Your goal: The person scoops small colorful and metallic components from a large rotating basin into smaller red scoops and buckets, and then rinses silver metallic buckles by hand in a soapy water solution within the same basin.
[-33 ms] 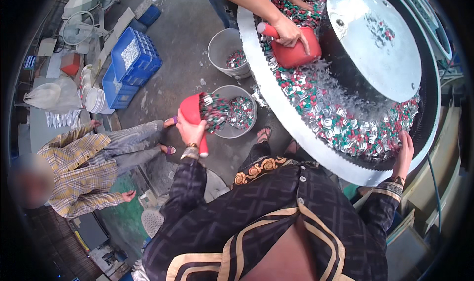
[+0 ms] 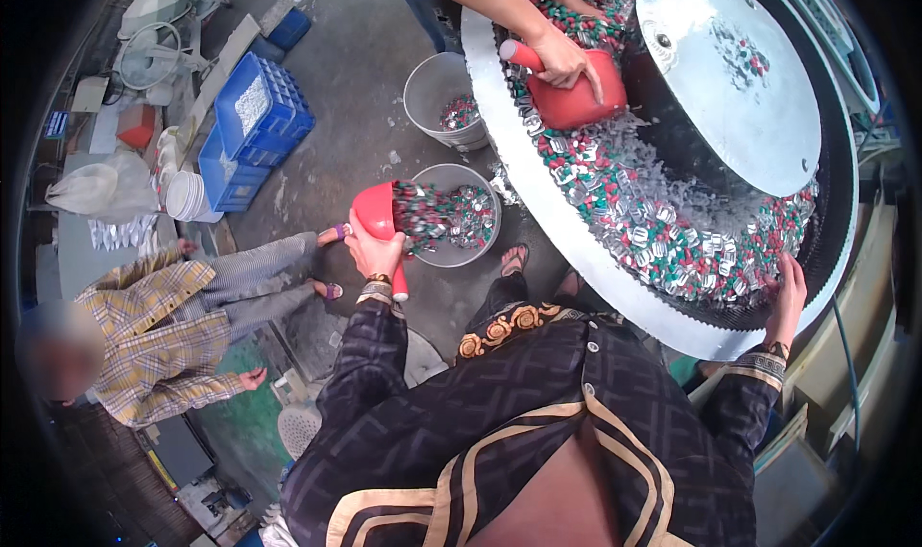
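Note:
My left hand (image 2: 377,251) grips a red scoop (image 2: 376,210) tipped on its side. A blurred stream of small red, green and silvery pieces (image 2: 427,211) spills from its mouth into a white bucket (image 2: 493,244) on the floor. On the right, my right hand (image 2: 789,292) rests at the inner edge of a large round tub (image 2: 605,273), its fingers stretched out against the loose pieces (image 2: 663,244). Across the tub, another person's hand (image 2: 565,59) holds a second red scoop (image 2: 581,94) in the heap; that person's other hand (image 2: 579,4) presses into the pieces.
A second white bucket (image 2: 432,91), with some pieces inside, stands behind the first. The tub's domed metal centre (image 2: 711,124) rises beside the heap. Blue crates (image 2: 274,124) and stacked white tubs (image 2: 187,196) are at left, near a standing person in a checked shirt (image 2: 158,288).
My left hand and its scoop have shifted slightly right, and the falling pieces now stretch farther over the bucket. My right hand has barely moved.

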`<state>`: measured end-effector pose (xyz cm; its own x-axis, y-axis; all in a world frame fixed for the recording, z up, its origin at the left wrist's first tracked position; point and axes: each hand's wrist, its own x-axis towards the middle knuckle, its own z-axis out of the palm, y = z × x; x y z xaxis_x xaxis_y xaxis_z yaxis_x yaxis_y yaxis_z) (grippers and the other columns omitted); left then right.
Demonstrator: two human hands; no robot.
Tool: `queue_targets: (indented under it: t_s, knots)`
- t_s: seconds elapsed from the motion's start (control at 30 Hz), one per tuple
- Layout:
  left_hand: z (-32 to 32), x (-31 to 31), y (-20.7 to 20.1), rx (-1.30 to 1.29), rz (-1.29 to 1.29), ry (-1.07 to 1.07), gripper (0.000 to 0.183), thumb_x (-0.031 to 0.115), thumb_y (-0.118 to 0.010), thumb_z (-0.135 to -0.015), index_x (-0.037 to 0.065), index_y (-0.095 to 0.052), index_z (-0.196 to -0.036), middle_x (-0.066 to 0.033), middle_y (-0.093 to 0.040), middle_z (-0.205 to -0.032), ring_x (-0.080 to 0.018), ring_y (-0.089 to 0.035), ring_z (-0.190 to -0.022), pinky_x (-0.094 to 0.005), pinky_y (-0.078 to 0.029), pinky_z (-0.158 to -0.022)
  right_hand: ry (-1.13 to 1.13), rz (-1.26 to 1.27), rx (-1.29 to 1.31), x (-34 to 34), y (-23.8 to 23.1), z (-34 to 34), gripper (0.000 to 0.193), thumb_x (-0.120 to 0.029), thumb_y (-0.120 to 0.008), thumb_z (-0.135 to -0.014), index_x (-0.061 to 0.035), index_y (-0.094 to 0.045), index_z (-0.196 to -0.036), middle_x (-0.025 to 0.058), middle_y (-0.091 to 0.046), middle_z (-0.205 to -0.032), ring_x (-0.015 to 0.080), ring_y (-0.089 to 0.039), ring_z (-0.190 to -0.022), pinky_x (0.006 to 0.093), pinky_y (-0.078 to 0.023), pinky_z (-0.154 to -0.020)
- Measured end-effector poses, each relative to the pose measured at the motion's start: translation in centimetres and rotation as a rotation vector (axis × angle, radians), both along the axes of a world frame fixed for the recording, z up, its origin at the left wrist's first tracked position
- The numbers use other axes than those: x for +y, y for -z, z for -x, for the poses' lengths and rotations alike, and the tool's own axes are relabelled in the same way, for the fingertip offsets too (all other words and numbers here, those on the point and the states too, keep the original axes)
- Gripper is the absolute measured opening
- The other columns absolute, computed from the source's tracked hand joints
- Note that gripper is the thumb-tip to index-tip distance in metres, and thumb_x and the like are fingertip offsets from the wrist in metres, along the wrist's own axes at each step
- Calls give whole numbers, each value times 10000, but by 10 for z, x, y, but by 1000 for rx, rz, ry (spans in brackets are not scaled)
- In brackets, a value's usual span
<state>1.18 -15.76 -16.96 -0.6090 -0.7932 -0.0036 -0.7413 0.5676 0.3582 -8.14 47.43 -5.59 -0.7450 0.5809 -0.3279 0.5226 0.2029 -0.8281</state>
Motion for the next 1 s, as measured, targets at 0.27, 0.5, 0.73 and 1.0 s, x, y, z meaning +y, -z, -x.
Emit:
queue_targets:
  t_s: [0.27,0.5,0.73,1.0]
  knots:
    - [17,19,-32,-277,453,369,1003,266,-806,-542,144,-288,-1392,-261,-449,-1105,-420,-453,-1060,-452,-404,-882,-19,-137,-41,64,57,-18,380,-289,-667,-828,-68,-616,-1133,47,-649,-963,116,-584,-821,249,-441,-649]
    - [29,15,-171,449,-143,417,993,67,-716,-574,79,-199,-1423,-193,-383,-1323,-299,-455,-1179,-429,-392,-985,-177,-311,-216,72,62,1,604,-401,-694,-754,0,-559,-1185,197,-615,-1105,253,-589,-1028,327,-431,-889]
    - [128,194,-241,313,-635,992,956,65,-674,-588,76,-195,-1415,-168,-364,-1341,-323,-419,-1222,-426,-400,-992,-319,-498,-573,100,124,44,939,-563,-706,-638,-93,-368,-1378,328,-344,-1350,421,-370,-1255,450,-328,-1033]
    - [219,271,-121,-567,160,1147,1093,268,-728,-553,146,-102,-1441,-250,-392,-1142,-441,-496,-1007,-473,-484,-849,-546,-278,-828,52,144,46,1179,-731,-689,-485,-179,-269,-1437,325,-146,-1441,468,-211,-1324,452,-209,-1098]
